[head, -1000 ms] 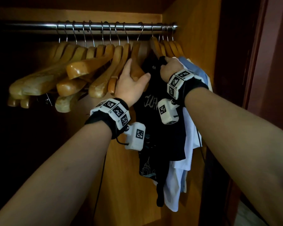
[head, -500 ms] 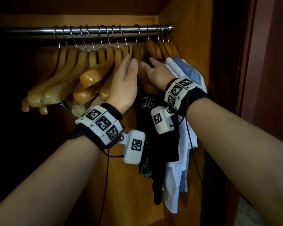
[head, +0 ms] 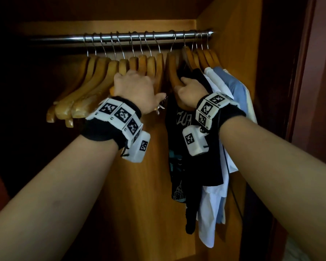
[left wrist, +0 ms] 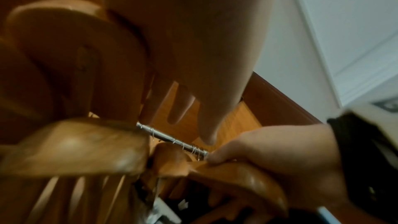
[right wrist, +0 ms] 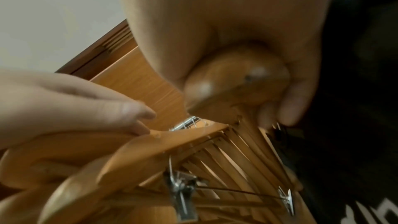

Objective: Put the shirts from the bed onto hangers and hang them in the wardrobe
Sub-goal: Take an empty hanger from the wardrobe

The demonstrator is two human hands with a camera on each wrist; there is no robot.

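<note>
While the right hand (head: 190, 91) grips the arm of an empty wooden hanger (head: 174, 76) at the rail's one o'clock end, the left hand (head: 135, 89) presses the spare hangers (head: 94, 85) aside toward nine o'clock; whether its fingers curl round one, I cannot tell. Tugged carelessly, that hook could, I think, snag its neighbour and drag the black shirt (head: 194, 147) off. Hung shirts crowd three o'clock beneath the steel rail (head: 120, 37); the wardrobe (head: 228, 44) is dim orange wood. No bed shows.
</note>
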